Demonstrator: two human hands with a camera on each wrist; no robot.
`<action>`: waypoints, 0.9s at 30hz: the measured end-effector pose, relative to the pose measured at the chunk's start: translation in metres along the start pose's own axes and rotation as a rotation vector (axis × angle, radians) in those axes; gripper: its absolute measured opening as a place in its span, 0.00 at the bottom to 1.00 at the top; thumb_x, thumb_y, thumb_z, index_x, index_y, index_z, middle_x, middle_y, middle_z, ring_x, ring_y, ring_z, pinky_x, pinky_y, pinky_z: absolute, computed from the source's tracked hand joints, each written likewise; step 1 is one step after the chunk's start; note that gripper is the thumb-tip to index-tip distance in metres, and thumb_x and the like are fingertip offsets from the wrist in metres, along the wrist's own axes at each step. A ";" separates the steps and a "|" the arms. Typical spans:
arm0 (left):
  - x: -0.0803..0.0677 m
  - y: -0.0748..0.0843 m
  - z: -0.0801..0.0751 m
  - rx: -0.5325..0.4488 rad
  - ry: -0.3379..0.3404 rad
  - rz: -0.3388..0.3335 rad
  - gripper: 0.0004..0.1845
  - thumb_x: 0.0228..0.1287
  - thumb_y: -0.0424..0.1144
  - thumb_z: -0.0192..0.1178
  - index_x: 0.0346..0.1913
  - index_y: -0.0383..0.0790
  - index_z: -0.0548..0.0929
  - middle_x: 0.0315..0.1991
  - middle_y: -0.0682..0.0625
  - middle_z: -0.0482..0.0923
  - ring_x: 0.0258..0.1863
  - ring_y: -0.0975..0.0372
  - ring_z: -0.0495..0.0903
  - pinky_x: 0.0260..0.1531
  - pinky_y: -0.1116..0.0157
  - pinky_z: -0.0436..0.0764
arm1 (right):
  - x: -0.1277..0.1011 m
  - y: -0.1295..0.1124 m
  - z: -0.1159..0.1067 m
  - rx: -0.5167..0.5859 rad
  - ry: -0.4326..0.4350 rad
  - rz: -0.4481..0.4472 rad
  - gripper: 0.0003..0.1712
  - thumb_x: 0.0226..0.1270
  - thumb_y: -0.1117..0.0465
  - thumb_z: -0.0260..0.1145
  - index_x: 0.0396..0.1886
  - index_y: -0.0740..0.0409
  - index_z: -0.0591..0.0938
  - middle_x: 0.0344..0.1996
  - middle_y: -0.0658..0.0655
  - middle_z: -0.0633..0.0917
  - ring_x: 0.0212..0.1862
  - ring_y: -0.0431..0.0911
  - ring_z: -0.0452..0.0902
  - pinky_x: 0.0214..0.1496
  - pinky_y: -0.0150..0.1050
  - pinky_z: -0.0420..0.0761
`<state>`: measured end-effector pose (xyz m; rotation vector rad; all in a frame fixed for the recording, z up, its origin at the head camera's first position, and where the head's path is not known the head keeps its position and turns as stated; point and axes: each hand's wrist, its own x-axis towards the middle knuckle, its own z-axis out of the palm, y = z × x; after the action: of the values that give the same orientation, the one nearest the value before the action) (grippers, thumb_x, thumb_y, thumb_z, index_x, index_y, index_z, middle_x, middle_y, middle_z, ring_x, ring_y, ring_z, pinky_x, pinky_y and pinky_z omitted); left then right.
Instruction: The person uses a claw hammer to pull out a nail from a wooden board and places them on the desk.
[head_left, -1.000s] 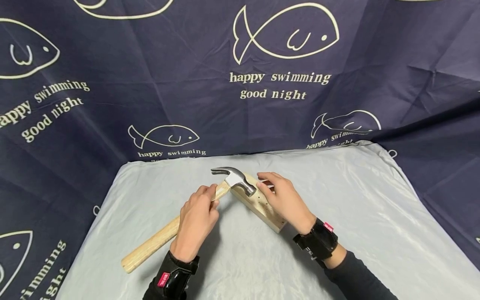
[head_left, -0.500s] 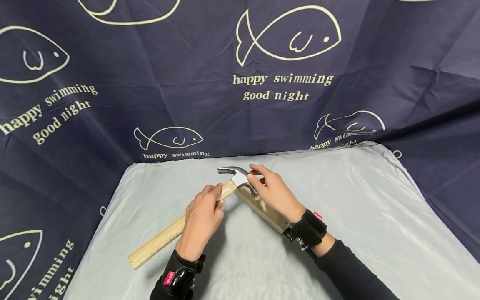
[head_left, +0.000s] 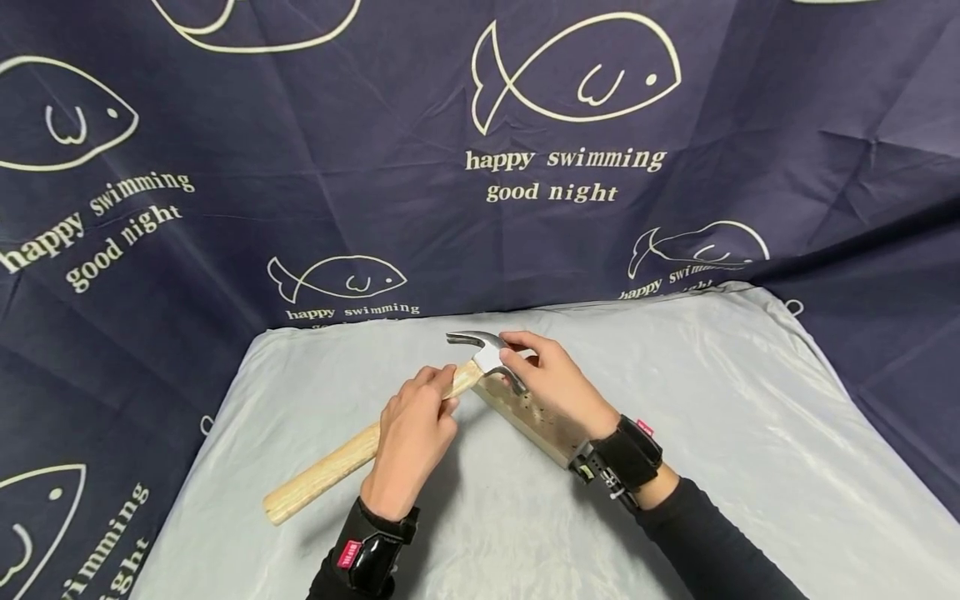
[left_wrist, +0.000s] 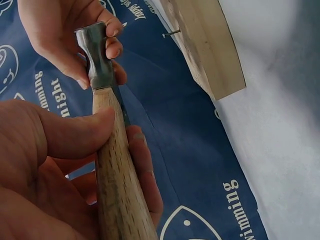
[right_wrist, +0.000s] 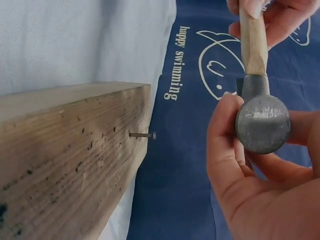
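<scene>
A claw hammer (head_left: pixel 322 473) with a pale wooden handle and steel head is held above a wooden block (head_left: pixel 519 417). My left hand (head_left: pixel 415 429) grips the handle just below the head, thumb along the wood in the left wrist view. With thumb and fingers, my right hand (head_left: pixel 561 387) holds the hammer's head (right_wrist: pixel 262 124) from its far side; the round striking face shows in the right wrist view. From the block's holed upper face a nail (right_wrist: pixel 142 135) stands out, clear of the hammer. In the head view the right hand covers part of the block, and I cannot make out the nail.
A light grey cloth (head_left: pixel 697 467) covers the table under the block. Behind and at both sides hangs a navy curtain (head_left: pixel 450 217) printed with fish and lettering, meeting the table's back edge. Each wrist wears a black strap (head_left: pixel 633 454).
My right hand has moved left from over the block onto the hammer's head and taken hold of it. The hammer and left hand have shifted slightly right in the view.
</scene>
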<state>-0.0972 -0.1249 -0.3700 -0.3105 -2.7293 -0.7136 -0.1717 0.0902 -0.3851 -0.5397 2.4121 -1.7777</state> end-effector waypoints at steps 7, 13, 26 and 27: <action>-0.002 0.002 0.000 -0.010 -0.016 -0.004 0.25 0.66 0.29 0.71 0.66 0.35 0.84 0.51 0.46 0.86 0.44 0.47 0.85 0.38 0.46 0.84 | -0.001 -0.001 -0.002 0.148 -0.078 0.051 0.26 0.83 0.60 0.64 0.75 0.61 0.75 0.48 0.68 0.87 0.39 0.61 0.88 0.38 0.63 0.88; -0.002 0.003 0.001 -0.018 -0.040 -0.003 0.24 0.66 0.29 0.70 0.66 0.36 0.85 0.51 0.46 0.86 0.45 0.48 0.85 0.36 0.47 0.84 | -0.002 -0.001 -0.006 0.286 -0.127 0.154 0.30 0.82 0.60 0.65 0.79 0.59 0.72 0.46 0.70 0.87 0.34 0.52 0.89 0.41 0.66 0.87; -0.001 0.004 0.007 -0.055 -0.067 0.016 0.25 0.65 0.29 0.72 0.66 0.37 0.85 0.49 0.49 0.85 0.42 0.53 0.85 0.34 0.51 0.83 | -0.006 0.005 -0.011 0.316 -0.033 0.215 0.27 0.76 0.65 0.70 0.71 0.66 0.79 0.47 0.62 0.90 0.40 0.45 0.86 0.37 0.32 0.84; -0.001 0.004 0.007 -0.055 -0.068 0.016 0.25 0.66 0.29 0.72 0.66 0.37 0.85 0.49 0.49 0.85 0.42 0.53 0.85 0.34 0.51 0.83 | -0.006 0.006 -0.011 0.324 -0.031 0.217 0.27 0.75 0.65 0.70 0.71 0.65 0.79 0.48 0.62 0.90 0.41 0.45 0.86 0.37 0.31 0.84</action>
<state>-0.0965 -0.1187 -0.3744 -0.3759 -2.7714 -0.7891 -0.1700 0.1034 -0.3881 -0.2565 2.0120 -1.9852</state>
